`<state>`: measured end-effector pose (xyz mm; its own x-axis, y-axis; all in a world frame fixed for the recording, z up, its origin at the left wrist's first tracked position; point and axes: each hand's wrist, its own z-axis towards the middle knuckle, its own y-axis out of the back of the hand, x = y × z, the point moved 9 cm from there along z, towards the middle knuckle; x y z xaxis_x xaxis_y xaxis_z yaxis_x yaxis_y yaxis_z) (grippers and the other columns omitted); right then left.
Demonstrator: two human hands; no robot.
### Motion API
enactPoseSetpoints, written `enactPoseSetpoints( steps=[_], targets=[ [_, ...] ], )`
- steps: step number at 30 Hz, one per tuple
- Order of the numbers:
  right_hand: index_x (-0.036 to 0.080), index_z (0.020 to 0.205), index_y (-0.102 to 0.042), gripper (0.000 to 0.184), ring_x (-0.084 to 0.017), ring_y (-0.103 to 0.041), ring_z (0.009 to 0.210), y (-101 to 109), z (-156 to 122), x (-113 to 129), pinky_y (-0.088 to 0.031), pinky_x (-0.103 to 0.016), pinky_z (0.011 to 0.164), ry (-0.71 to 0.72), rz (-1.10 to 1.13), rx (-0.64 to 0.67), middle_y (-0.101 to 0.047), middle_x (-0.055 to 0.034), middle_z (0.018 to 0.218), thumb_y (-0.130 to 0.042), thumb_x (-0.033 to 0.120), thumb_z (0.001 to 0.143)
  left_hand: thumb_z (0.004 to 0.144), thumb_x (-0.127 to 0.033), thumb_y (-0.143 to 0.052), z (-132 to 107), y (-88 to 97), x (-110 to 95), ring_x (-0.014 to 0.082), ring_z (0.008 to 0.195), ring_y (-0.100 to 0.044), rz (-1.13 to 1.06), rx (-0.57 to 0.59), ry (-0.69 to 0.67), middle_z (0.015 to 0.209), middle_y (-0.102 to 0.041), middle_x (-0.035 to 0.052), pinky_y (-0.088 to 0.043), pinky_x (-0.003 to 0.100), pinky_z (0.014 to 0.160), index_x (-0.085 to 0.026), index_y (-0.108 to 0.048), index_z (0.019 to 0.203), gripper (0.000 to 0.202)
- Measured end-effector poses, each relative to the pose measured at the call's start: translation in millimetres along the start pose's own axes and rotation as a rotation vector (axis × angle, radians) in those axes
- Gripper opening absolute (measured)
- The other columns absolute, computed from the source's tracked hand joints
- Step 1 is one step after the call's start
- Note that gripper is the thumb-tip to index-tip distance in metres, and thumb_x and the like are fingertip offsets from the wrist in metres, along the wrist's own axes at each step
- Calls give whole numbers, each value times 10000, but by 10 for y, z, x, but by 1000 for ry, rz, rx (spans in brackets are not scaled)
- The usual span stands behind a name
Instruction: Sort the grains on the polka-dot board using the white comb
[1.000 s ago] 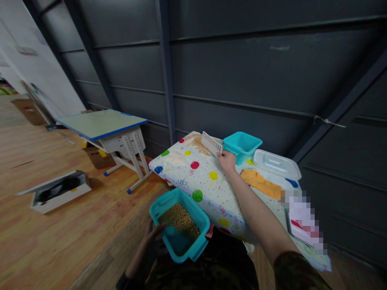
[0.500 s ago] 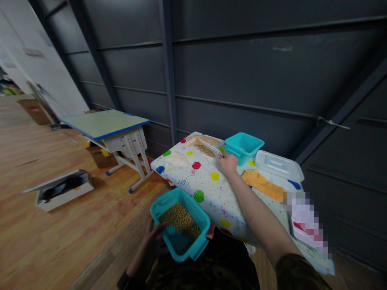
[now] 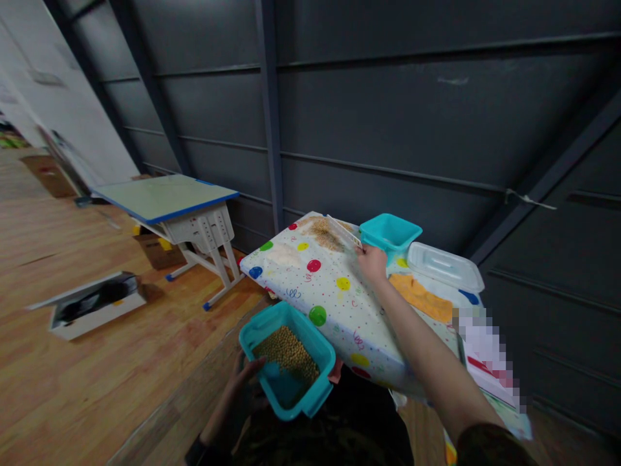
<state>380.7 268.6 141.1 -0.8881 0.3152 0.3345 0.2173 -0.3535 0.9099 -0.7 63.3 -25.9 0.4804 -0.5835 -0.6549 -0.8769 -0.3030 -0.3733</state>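
My left hand (image 3: 245, 378) grips the near left side of a teal plastic container (image 3: 317, 336). Round tan beans, like soybeans (image 3: 290, 349), cover part of its bottom. The container is held just off the table's front edge, tilted a little. My right hand (image 3: 373, 262) is closed around one end of a clear, flat plastic strip that looks like a ruler (image 3: 345, 233). Its far end reaches over a spread of small brown grains (image 3: 324, 234) on the patterned tablecloth (image 3: 281, 278). A pale, powdery patch (image 3: 285, 256) lies nearer the front left corner.
Behind my right hand stands a second teal container (image 3: 391, 233), with a clear lid (image 3: 445, 266) beside it. An orange cloth (image 3: 421, 298) lies under my right forearm's far side. A dark panelled wall (image 3: 388, 116) rises behind the table. To the left stand a desk (image 3: 167, 197) and a white box (image 3: 97, 307).
My right hand has shifted slightly to the right with the strip, whose far end has moved right across the grains. My left hand and its container look nearly unchanged.
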Motion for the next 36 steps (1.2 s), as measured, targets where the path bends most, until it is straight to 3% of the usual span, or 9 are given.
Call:
enactPoseSetpoints(
  steps=[4,9,14,18,27,32,36],
  targets=[
    [182,1401,-865,443,-338,-817,1185,-1,-129,-165,-549,-348,951,39,-59,19,-871,-191,1291,-508,310,1172,790,-329,-1002,66,63,47,402,1072,-886,28,-13,-9,1412,-822,120,-731,463,787,-435,-500,1676,1024],
    [212,1466,-834,436,-318,-811,1242,-63,-242,-315,-558,-337,1022,60,-51,65,-879,-142,1297,-540,278,1151,959,-346,-857,129,124,47,313,914,-890,142,-9,-81,1306,-847,124,-719,402,746,-352,-522,1669,786],
    [198,1506,-807,463,-321,-802,1278,-1,-229,-354,-559,-350,1063,42,2,23,-858,-149,1356,-504,286,1167,1005,-303,-809,117,195,-31,313,909,-882,143,-56,-119,1117,-864,78,-650,314,676,-314,-473,1726,795],
    [221,1482,-826,436,-327,-816,1243,-61,-255,-344,-572,-352,1041,60,-46,59,-860,-143,1350,-565,282,1138,1034,-298,-780,90,186,-72,327,941,-878,154,-40,-126,1001,-848,24,-640,327,714,-327,-458,1735,772],
    [256,1486,-823,464,-311,-838,1189,-83,-205,-322,-615,-369,1040,139,18,-2,-879,-102,1303,-538,272,1121,1016,-329,-790,49,134,-37,288,892,-883,179,-41,-95,1269,-841,112,-672,325,671,-356,-447,1732,794],
    [297,1460,-841,452,-297,-829,1172,-155,-198,-288,-623,-356,989,175,-35,4,-892,-93,1271,-556,275,1110,999,-325,-817,31,87,-34,318,945,-893,150,11,-86,1220,-865,99,-716,388,753,-360,-473,1699,781],
    [260,1435,-855,433,-301,-795,1165,-108,-198,-354,-610,-365,972,193,8,-47,-894,-125,1159,-564,321,1120,1018,-329,-802,41,97,-37,300,904,-890,180,-2,-90,1191,-873,92,-710,365,729,-343,-478,1700,754]
  ],
)
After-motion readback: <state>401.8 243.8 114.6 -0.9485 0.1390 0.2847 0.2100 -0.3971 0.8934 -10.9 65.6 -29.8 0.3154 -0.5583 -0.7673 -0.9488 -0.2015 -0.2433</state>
